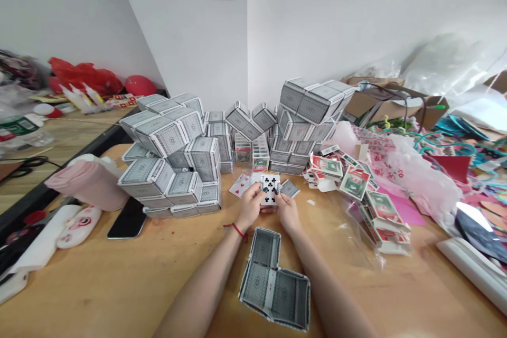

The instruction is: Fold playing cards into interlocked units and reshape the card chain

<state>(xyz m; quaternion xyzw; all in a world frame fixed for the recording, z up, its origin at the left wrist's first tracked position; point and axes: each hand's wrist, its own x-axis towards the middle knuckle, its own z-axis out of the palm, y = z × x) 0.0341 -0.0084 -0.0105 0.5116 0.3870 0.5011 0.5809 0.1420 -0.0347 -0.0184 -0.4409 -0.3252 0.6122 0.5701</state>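
My left hand (253, 202) and my right hand (287, 210) grip the two sides of a playing card (270, 188), the seven of clubs, face toward me; whether more cards lie behind it I cannot tell. Below my hands, between the forearms, sits an L-shaped piece folded from playing cards (261, 280), with open hollows. A red-faced card (241, 185) lies just left of my left hand. Beside my right hand is a face-down card (290, 188). Behind the hands stand small card packs (260, 154).
Stacked grey card blocks rise at left (166, 132) and right (301, 121). Opened card boxes (354, 182) and plastic wrap lie to the right. A phone (127, 219) and a pink roll (89, 182) are on the left. A white device (475, 264) sits at the right edge.
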